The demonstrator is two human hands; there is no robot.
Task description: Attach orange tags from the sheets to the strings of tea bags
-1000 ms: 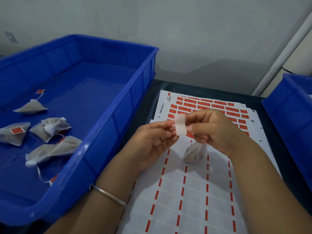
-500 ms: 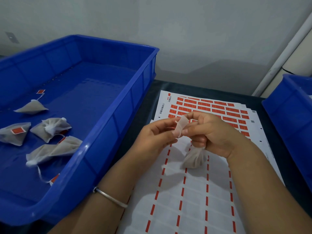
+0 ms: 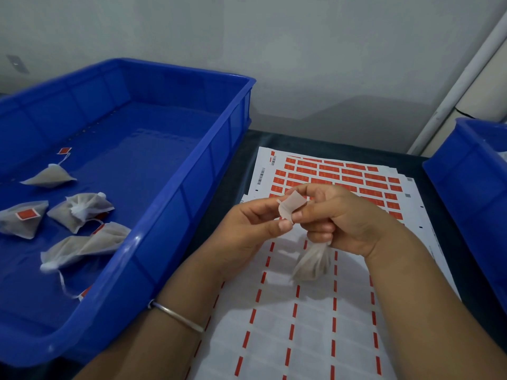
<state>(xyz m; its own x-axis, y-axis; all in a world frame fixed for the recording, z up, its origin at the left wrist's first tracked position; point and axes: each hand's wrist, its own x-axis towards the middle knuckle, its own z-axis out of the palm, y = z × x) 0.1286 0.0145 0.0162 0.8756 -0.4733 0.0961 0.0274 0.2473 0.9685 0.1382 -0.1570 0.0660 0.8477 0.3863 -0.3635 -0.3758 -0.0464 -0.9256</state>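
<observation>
Since a moment ago the tag has gone from flat and upright to folded over between both hands. Left hand pinches its near edge in a thumb-and-finger grip; right hand pinches the far side, its lower fingers clenched on the top of the tea bag, which hangs over the near sheet on the desk. Both look feather-light; the tag is floppy and probably sticky, best pressed at its edges around the string, which I cannot make out. Finished bags lie in the left bin.

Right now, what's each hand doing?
Left hand: closed, pinching the white tag.
Right hand: closed, pinching the same tag, tea bag hanging beneath its curled fingers.
</observation>
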